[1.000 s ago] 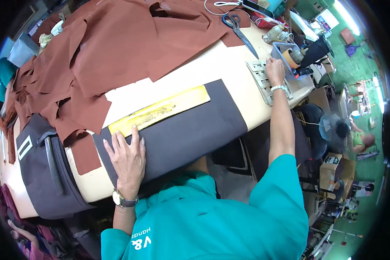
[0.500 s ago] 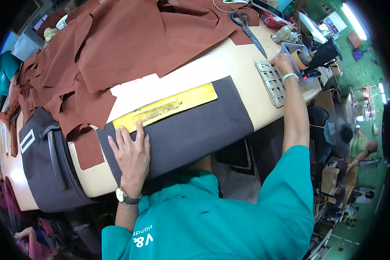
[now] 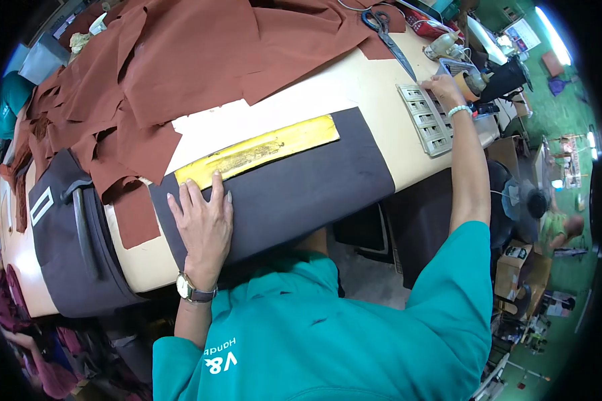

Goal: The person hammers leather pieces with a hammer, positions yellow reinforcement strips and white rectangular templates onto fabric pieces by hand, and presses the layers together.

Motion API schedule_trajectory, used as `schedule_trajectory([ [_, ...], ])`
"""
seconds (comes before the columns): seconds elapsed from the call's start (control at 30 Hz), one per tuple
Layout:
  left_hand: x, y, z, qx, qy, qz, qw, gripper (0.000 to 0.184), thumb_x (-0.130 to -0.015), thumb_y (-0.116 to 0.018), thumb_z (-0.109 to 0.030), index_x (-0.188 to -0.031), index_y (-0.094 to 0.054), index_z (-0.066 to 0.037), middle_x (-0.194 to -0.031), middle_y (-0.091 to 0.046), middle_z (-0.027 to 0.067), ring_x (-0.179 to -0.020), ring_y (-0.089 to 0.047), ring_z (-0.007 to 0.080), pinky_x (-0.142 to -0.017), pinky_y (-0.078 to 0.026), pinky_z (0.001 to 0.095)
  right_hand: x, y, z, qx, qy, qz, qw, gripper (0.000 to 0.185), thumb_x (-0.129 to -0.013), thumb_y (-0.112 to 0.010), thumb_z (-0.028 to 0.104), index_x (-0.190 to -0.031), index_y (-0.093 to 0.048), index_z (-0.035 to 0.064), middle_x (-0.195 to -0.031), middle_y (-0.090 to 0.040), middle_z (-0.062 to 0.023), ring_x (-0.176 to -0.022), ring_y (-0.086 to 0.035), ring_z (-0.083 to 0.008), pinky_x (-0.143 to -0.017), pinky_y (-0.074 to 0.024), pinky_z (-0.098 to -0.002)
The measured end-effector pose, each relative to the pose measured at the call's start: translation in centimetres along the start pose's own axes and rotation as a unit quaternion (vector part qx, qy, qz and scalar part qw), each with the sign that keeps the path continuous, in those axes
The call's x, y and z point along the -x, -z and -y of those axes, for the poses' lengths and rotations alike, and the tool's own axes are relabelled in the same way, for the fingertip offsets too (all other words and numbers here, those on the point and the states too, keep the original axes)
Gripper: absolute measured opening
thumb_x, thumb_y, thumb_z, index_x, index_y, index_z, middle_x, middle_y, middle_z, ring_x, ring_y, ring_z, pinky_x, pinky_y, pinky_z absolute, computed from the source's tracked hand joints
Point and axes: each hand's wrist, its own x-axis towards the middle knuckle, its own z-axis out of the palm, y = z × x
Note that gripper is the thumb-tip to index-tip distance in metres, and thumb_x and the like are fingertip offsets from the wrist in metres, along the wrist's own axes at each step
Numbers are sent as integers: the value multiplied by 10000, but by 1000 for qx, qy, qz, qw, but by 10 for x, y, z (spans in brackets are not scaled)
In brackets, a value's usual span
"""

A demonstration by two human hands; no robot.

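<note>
Left hand (image 3: 205, 224): spread across one dark panel (image 3: 301, 184), one yellow strip (image 3: 261, 152)
Right hand (image 3: 445, 92): at one slotted tray (image 3: 423, 119); grip unclear

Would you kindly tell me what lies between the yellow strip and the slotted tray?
From the yellow strip to the slotted tray, the head view shows dark material, then bare tabletop.

From the head, the camera looks forward and down, apparently fairly near the table (image 3: 408, 160).
</note>
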Motion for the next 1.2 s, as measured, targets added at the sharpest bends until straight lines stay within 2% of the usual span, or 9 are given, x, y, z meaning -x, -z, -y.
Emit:
schedule_trajectory([
  [0.1,0,-1,1,8,-1,-3,1000,422,-894,-551,-290,-1278,-520,-117,-1146,-498,265,-1143,-459,383,-971,-335,566,-6,-10,2,136,0,-46,990,329,-634,-744,242,-836,-691,-12,-864,-686,-183,-826,-661,-304,-792,-490,-367],
  [0.4,0,1,-1,5,5,4,1000,427,-892,-552,-290,-1279,-518,-113,-1133,-495,261,-1141,-457,383,-970,-338,564,-20,-15,12,298,84,-64,949,228,-737,-627,163,-851,-676,-28,-834,-684,-181,-778,-667,-283,-725,-518,-395],
  [0.5,0,1,-1,11,5,7,1000,427,-891,-553,-287,-1279,-517,-112,-1131,-495,259,-1140,-456,383,-969,-340,564,-3,1,32,35,-50,79,995,211,-795,-580,136,-837,-653,-57,-819,-678,-175,-722,-660,-236,-648,-529,-392],
  [0.63,1,0,-1,-6,-2,-17,1000,423,-896,-539,-270,-1288,-511,-115,-1090,-491,214,-1098,-475,352,-957,-353,557,-2,13,35,-48,-90,126,987,196,-818,-602,169,-819,-635,-24,-755,-651,-121,-647,-613,-179,-583,-496,-332],
  [0.77,0,1,1,-3,-6,-22,1000,415,-894,-540,-271,-1278,-520,-113,-1057,-494,203,-1077,-483,347,-948,-361,552,-3,33,29,-126,-12,15,992,223,-770,-703,273,-841,-676,63,-667,-559,-4,-588,-491,-145,-558,-386,-288],
  [0.87,-1,1,1,1,-10,-18,1000,405,-894,-540,-268,-1267,-528,-111,-1028,-499,188,-1049,-491,334,-943,-364,544,10,66,55,36,90,-20,995,294,-758,-724,365,-873,-710,95,-653,-513,26,-600,-442,-86,-552,-352,-259],
  [0.93,-2,3,2,5,-16,-16,1000,395,-893,-539,-263,-1257,-534,-108,-1005,-503,178,-1026,-495,324,-942,-365,535,41,68,84,28,224,-80,971,292,-803,-694,343,-905,-714,71,-585,-483,51,-511,-418,-55,-479,-337,-230],
  [1.0,-4,5,5,8,-25,-16,1000,381,-893,-537,-255,-1243,-542,-104,-979,-506,167,-1001,-499,315,-940,-366,523,75,70,116,-37,231,-9,972,272,-871,-638,280,-989,-714,47,-566,-499,57,-481,-454,-14,-427,-330,-184],
  [1.2,-18,15,19,80,-72,-19,994,232,-877,-539,-216,-1045,-605,-70,-870,-497,129,-861,-506,278,-779,-396,410,198,3,169,-31,315,-28,948,232,-860,-635,182,-1058,-703,82,-580,-567,19,-535,-509,-24,-484,-392,-192],
])
